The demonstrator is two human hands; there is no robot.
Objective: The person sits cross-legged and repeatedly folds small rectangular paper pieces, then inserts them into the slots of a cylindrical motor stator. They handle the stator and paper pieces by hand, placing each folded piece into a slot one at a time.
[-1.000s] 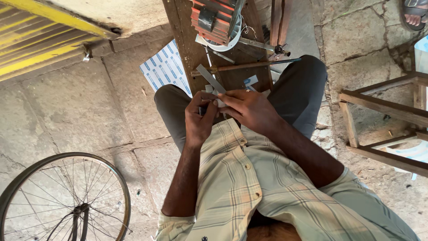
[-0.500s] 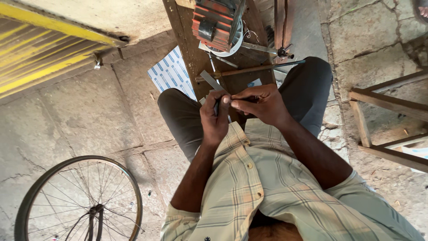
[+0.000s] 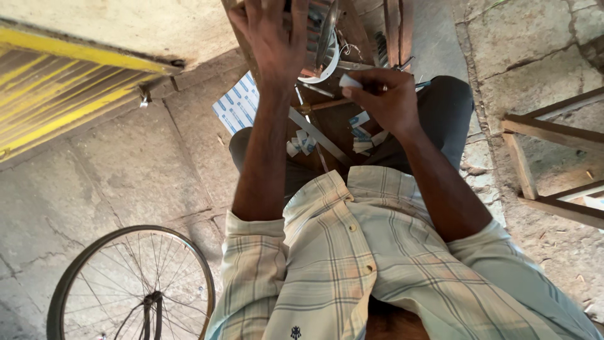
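My left hand point(image 3: 272, 39) is stretched far forward with its fingers spread, over a wooden bench point(image 3: 336, 123) and a metal device point(image 3: 327, 28) at the top edge. Whether it touches the device I cannot tell. My right hand point(image 3: 385, 101) is closed on a small white piece point(image 3: 350, 80), pinched at the fingertips above my lap. A flat metal strip point(image 3: 321, 135) lies slanted across the bench between my arms. Small blue-and-white packets point(image 3: 304, 143) lie near it on the bench.
A blue-and-white printed sheet point(image 3: 238, 104) lies on the stone floor left of my knee. A bicycle wheel point(image 3: 135, 283) stands at the lower left. A wooden frame point(image 3: 541, 126) is at the right, and a yellow-striped surface point(image 3: 56, 94) at the upper left.
My left hand has left my right hand at the lap and reached forward and up with fingers spread. My right hand has lifted a little, still pinching the small piece.
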